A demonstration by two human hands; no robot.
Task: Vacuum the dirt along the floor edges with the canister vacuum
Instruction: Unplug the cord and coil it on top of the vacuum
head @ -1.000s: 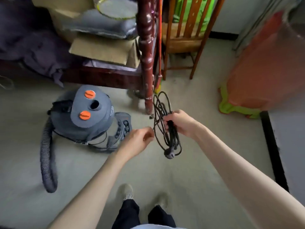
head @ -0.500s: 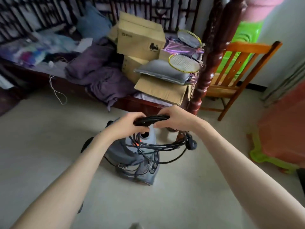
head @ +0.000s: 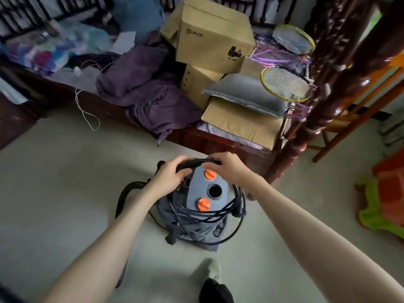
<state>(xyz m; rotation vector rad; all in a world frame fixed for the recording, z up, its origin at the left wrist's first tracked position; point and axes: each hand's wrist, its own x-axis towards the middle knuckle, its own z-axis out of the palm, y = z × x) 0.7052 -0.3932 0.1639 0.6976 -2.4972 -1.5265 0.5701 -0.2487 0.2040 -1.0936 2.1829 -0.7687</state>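
The canister vacuum [head: 196,219] is grey with two orange knobs [head: 210,174]; its cord [head: 218,217] is black. Purple blanket [head: 150,95], brown cardboard boxes [head: 209,38], yellow-rimmed racket [head: 284,84].

Three cardboard boxes [head: 215,38], two rackets [head: 285,86].

both bare arms are reaching forward and down from the bottom corners of the view, forearms converging toward the middle. the left hand [head: 169,174] is lying palm down with its fingers curling over and gripping a bundle of black cord [head: 197,162], knuckles facing up. the right hand [head: 225,168] is sitting just beside it, wrist bending slightly, its fingers also curling down over the same cord and holding it. the two hands are nearly touching at the fingertips. one foot in a pale shoe [head: 209,270] is showing below, between the forearms.
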